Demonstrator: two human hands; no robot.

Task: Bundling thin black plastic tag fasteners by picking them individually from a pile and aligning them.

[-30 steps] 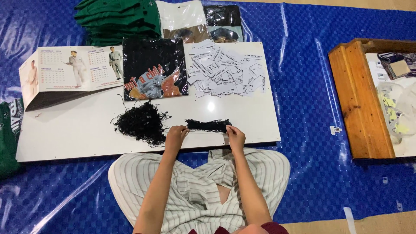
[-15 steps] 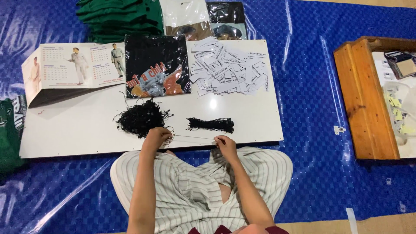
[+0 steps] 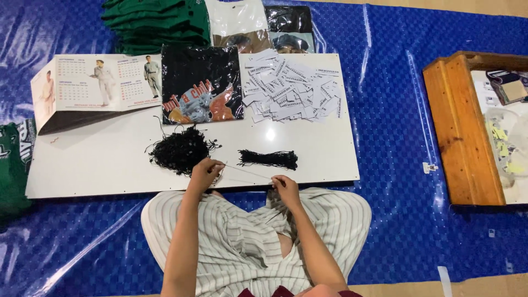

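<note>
Pinching a thin black string [image 3: 245, 172] taut between left hand [image 3: 204, 174] and right hand [image 3: 286, 187], fingers of both clenched on its ends, above the white table [image 3: 99, 165] front edge, tangled string pile [image 3: 179, 149] just beside left hand, neat bundle [image 3: 268, 159] near.

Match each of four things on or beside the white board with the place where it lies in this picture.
Things:
1. loose tangled heap of black strings
2. neat straight bundle of black strings
3. pile of white paper tags
4. stack of folded green shirts

Places:
A. off the board, on the blue sheet at its far edge
B. far right part of the board
C. just beyond the left hand
D. just beyond the right hand

Pairs: 1-C, 2-D, 3-B, 4-A
</note>
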